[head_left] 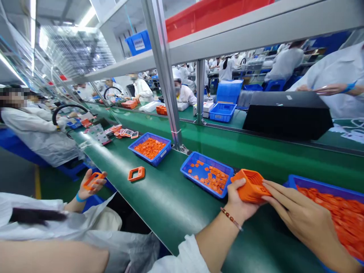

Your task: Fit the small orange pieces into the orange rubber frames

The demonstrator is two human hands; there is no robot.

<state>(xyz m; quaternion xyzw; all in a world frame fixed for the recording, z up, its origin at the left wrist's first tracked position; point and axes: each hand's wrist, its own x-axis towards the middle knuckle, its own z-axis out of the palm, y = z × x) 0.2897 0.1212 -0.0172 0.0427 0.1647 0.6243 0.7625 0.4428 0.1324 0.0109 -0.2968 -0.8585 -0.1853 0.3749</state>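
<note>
A stack of orange rectangular plastic frames (250, 186) is held above the green bench. My left hand (240, 199) is wrapped round its left side and underside, thumb near the top edge. With fingers pressed together, my right hand (301, 214) touches the right end of the stack; its thumb and fingertips meet the frames there. Just behind the stack sits a shallow blue bin (184, 167) with small orange pieces scattered in it. To the right, partly covered by my right hand, a larger blue bin (292, 179) is full of orange parts (341, 216).
Orange frames (136, 174) lie on the green bench (162, 189), near another blue bin (167, 148) of small orange pieces. On the left, a co-worker's hand (90, 185) holds an orange frame. A metal post (167, 83) rises behind the bins. A black box (287, 113) stands beyond.
</note>
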